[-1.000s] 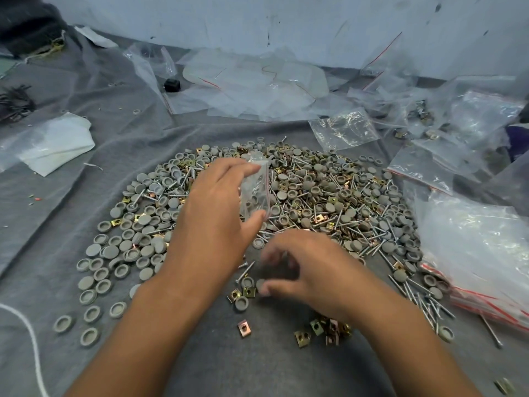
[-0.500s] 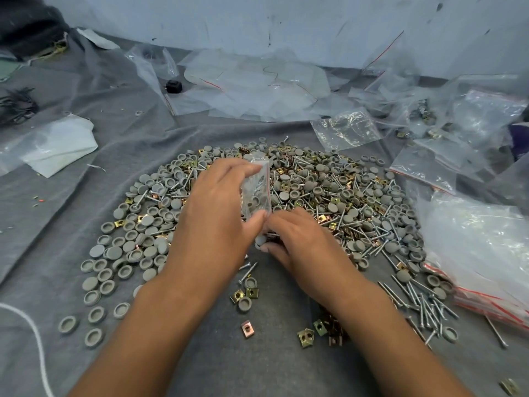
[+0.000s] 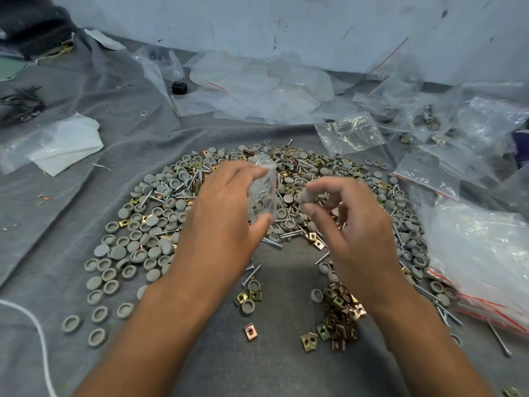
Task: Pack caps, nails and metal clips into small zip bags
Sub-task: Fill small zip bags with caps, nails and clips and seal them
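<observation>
My left hand (image 3: pixel 226 216) holds a small clear zip bag (image 3: pixel 263 193) upright between fingers and thumb, its mouth at the top. My right hand (image 3: pixel 352 224) is raised just right of the bag and pinches grey caps (image 3: pixel 307 196) in its fingertips. Beneath both hands spreads a wide pile of grey caps (image 3: pixel 148 233), silver nails (image 3: pixel 289 233) and brass metal clips (image 3: pixel 340 316) on a grey cloth (image 3: pixel 286 362). A few clips and a cap lie loose in front of me.
Empty zip bags (image 3: pixel 349 133) and clear plastic sheets (image 3: pixel 257 90) litter the far side. A stack of red-striped bags (image 3: pixel 481 259) lies at right. A white plastic piece (image 3: pixel 63 144) sits at left, a white cord (image 3: pixel 43 345) at the near left edge, a black object (image 3: pixel 179 87) farther back.
My right hand rose from the cloth near the pile's front edge to beside the bag, now pinching grey caps. My left hand kept the bag in place.
</observation>
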The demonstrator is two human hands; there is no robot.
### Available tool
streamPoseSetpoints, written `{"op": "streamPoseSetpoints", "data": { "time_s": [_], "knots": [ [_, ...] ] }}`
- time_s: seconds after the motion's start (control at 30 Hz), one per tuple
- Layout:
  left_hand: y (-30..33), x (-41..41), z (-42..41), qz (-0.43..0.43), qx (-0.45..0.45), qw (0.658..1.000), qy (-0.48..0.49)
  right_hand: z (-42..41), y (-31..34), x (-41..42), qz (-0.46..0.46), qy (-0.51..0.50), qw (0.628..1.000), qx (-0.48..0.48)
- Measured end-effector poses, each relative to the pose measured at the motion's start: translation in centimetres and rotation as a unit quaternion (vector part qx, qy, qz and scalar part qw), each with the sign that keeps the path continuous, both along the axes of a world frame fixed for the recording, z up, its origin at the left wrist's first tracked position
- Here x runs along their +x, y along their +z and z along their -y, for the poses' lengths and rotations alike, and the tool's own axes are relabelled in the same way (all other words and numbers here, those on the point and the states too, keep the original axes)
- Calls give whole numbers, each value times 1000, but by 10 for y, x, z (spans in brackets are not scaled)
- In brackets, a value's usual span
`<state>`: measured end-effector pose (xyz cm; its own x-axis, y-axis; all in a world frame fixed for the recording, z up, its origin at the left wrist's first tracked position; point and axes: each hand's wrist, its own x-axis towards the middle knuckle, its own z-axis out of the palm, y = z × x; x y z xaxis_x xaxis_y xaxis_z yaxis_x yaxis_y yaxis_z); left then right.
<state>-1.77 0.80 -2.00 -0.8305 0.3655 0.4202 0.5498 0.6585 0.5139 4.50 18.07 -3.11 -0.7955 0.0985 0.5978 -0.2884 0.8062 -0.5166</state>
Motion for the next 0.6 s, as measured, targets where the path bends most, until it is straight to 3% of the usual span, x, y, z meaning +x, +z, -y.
{"op": "streamPoseSetpoints", "data": {
  "time_s": [0.1,0.2,0.37,0.43,0.53,0.6],
  "knots": [
    [0,3,-4,2,-6,1000,-20,10,6,-5,-87,18,996,21],
    [1,5,-7,-1,-16,999,-37,17,0,-11,-40,8,996,82],
    [1,2,-3,10,-18,1000,-24,9,-1,-8,-12,-29,999,-12],
    [2,-1,0,14,-15,1000,-13,1,-4,-8,64,-47,997,-18],
    [3,-3,3,17,4,1000,-8,0,-16,-7,246,-28,966,78],
    [2,-4,4,14,8,1000,-8,6,-24,-7,284,-23,950,129]
  ]
}}
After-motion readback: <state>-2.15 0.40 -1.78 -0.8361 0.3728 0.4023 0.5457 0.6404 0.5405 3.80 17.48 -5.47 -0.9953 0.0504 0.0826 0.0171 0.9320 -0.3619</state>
